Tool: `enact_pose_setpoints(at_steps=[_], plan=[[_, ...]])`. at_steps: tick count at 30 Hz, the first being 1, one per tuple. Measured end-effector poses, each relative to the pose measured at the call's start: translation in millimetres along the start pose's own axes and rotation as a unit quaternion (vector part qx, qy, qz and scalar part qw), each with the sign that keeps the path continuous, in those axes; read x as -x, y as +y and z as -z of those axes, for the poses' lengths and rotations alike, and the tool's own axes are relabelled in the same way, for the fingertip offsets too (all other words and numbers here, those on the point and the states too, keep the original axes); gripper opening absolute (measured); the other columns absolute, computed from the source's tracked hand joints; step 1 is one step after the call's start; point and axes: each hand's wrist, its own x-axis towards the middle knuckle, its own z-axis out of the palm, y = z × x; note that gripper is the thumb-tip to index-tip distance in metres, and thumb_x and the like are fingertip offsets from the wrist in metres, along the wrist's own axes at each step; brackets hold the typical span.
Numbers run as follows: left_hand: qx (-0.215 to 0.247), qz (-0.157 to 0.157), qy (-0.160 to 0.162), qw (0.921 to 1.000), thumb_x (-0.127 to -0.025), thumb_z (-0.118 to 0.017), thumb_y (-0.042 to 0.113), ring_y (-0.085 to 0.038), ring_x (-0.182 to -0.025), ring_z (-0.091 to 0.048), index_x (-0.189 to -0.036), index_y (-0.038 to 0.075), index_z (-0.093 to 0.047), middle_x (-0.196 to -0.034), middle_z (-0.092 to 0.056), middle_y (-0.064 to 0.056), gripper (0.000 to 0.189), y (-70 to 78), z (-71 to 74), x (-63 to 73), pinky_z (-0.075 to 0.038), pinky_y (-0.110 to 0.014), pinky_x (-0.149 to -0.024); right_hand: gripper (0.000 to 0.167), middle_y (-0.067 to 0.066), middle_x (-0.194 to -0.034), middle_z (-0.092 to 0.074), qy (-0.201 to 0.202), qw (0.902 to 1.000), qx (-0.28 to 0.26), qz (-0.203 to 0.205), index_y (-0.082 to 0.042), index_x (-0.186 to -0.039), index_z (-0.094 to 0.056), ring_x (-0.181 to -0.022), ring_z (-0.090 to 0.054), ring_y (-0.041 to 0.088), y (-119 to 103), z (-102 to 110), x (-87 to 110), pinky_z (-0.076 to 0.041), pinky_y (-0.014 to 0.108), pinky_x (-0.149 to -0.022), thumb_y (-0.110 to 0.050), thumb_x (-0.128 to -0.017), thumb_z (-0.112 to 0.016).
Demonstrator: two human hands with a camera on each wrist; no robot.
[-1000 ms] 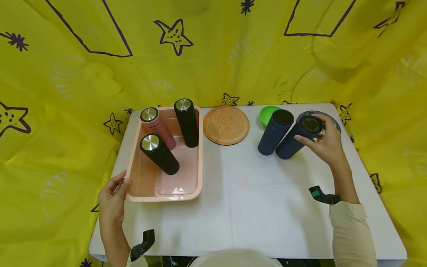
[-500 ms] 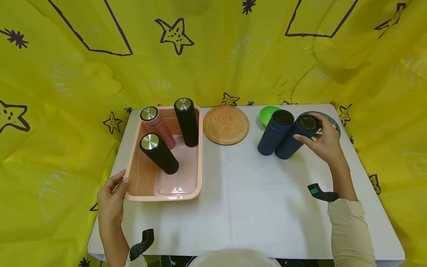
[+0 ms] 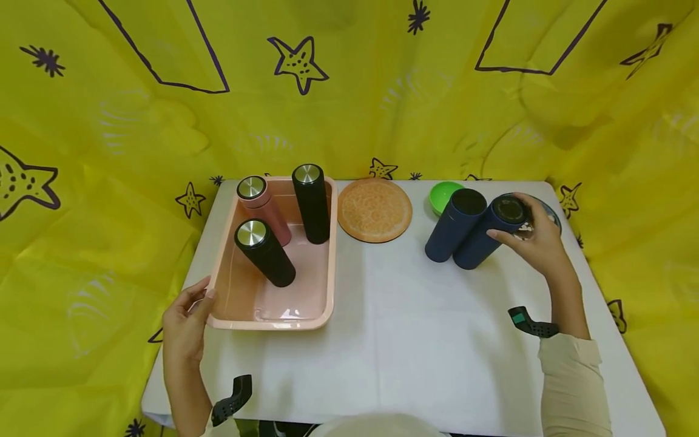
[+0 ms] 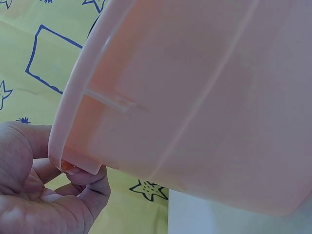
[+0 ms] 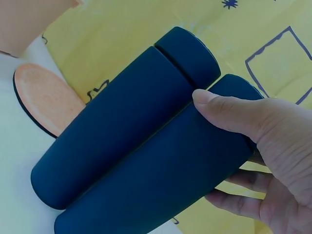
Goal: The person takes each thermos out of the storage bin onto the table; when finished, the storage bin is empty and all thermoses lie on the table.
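My left hand (image 3: 184, 318) pinches the rim of a pink plastic tub (image 3: 330, 273) at its near left corner; in the left wrist view thumb and fingers meet around that rim (image 4: 73, 105). Inside the tub stand two black thermos bottles (image 3: 266, 255) and a pink thermos (image 3: 267, 212), all with silver lids. On the right, my right hand (image 3: 540, 243) grips the upper part of a dark blue thermos (image 3: 480, 240), thumb on the near side and fingers behind. A second dark blue thermos (image 5: 117, 122) stands right alongside it on the left.
A round tan board (image 3: 375, 209) lies at the back middle of the white table (image 3: 415, 358). Behind the blue bottles are a green bowl (image 3: 443, 195) and a patterned plate (image 3: 551, 215), partly covered by the right hand. A yellow printed curtain (image 3: 349, 109) surrounds the table.
The head view has shifted slightly. The gripped blue thermos came closer to the other one between the first two frames; the left hand has stayed on the tub's rim.
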Motion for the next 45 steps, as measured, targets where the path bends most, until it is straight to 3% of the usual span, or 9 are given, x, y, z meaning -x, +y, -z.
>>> enact_pose_setpoints(at_steps=[8,16,22,26,28,30,36,40,45], plan=[[-0.012,0.01,-0.008,0.9998,-0.094,-0.065,0.016,-0.004,-0.096,-0.059,-0.138,0.002,-0.053,-0.11,-0.053,0.004,0.047,-0.6,3.7,2.0,-0.053,-0.01,-0.075,0.081,-0.018,-0.122,-0.046,0.017,0.999,-0.035,0.022,-0.018,-0.147,-0.036,-0.104,-0.046,-0.013,-1,-5,2.1,-0.044,0.001,-0.075,-0.013,-0.08,-0.081],[0.008,0.004,-0.006,0.9999,-0.094,-0.064,0.011,-0.003,-0.095,-0.061,-0.136,0.0,-0.054,-0.108,-0.054,0.003,0.044,-0.8,1.7,0.4,-0.053,-0.011,-0.074,0.086,0.012,-0.134,-0.048,0.008,0.9996,-0.01,0.026,-0.018,-0.151,-0.031,-0.107,-0.04,-0.013,-1,-1,2.1,-0.039,-0.001,-0.077,-0.017,-0.081,-0.081],[0.015,0.006,-0.004,0.9999,-0.094,-0.065,0.012,-0.005,-0.096,-0.061,-0.135,0.002,-0.055,-0.108,-0.055,0.004,0.044,-2.1,2.6,-2.0,-0.054,-0.011,-0.074,0.087,0.014,-0.138,-0.046,-0.002,0.9997,-0.01,0.022,-0.02,-0.152,-0.029,-0.111,-0.04,-0.01,0,-1,1.0,-0.039,0.002,-0.079,-0.016,-0.082,-0.08],[0.024,0.007,-0.006,0.9997,-0.094,-0.063,0.008,-0.004,-0.095,-0.062,-0.135,0.002,-0.055,-0.107,-0.056,0.004,0.042,-2.5,2.3,-2.4,-0.054,-0.012,-0.074,0.092,0.017,-0.141,-0.044,-0.009,0.9998,-0.009,0.016,-0.023,-0.155,-0.021,-0.119,-0.045,0.007,1,1,2.5,-0.051,0.028,-0.091,-0.015,-0.083,-0.079],[0.026,0.007,-0.006,0.9996,-0.094,-0.063,0.008,-0.004,-0.095,-0.062,-0.135,0.002,-0.055,-0.107,-0.056,0.004,0.042,-2.4,1.9,-2.2,-0.054,-0.011,-0.074,0.096,0.019,-0.142,-0.043,-0.012,0.9998,-0.014,0.01,-0.024,-0.157,-0.017,-0.119,-0.045,0.008,1,2,2.8,-0.05,0.048,-0.095,-0.015,-0.083,-0.078],[0.026,0.005,-0.008,0.9996,-0.095,-0.063,0.009,-0.005,-0.095,-0.062,-0.135,0.002,-0.055,-0.107,-0.056,0.004,0.042,-2.6,2.3,-2.0,-0.054,-0.011,-0.075,0.099,0.02,-0.141,-0.042,-0.009,0.9998,-0.019,0.007,-0.025,-0.157,-0.014,-0.116,-0.045,0.003,1,2,1.7,-0.047,0.053,-0.096,-0.012,-0.083,-0.078],[0.03,0.004,-0.006,0.9995,-0.094,-0.063,0.007,-0.005,-0.096,-0.063,-0.135,0.001,-0.056,-0.106,-0.056,0.003,0.042,-1.5,0.2,-1.5,-0.054,-0.012,-0.076,0.096,0.016,-0.14,-0.044,0.032,0.998,-0.046,0.029,-0.025,-0.156,-0.021,-0.114,-0.042,-0.009,0,8,2.2,-0.041,0.014,-0.09,-0.003,-0.081,-0.077],[0.036,0.003,-0.003,0.9993,-0.094,-0.062,0.005,-0.005,-0.094,-0.063,-0.133,0.0,-0.057,-0.105,-0.057,0.003,0.04,-1.8,0.3,-1.6,-0.054,-0.013,-0.076,0.09,0.005,-0.139,-0.05,0.049,0.9956,-0.063,0.049,-0.026,-0.153,-0.026,-0.121,-0.043,-0.006,-3,14,2.6,-0.041,0.014,-0.098,0.0,-0.083,-0.075],[0.038,0.002,-0.002,0.9993,-0.094,-0.062,0.003,-0.004,-0.094,-0.062,-0.133,0.0,-0.057,-0.105,-0.056,0.003,0.039,-2.5,0.4,-1.8,-0.054,-0.013,-0.075,0.086,-0.009,-0.135,-0.052,0.065,0.9934,-0.07,0.063,-0.024,-0.153,-0.03,-0.118,-0.046,-0.006,-7,19,2.1,-0.041,0.01,-0.093,0.0,-0.084,-0.074]])
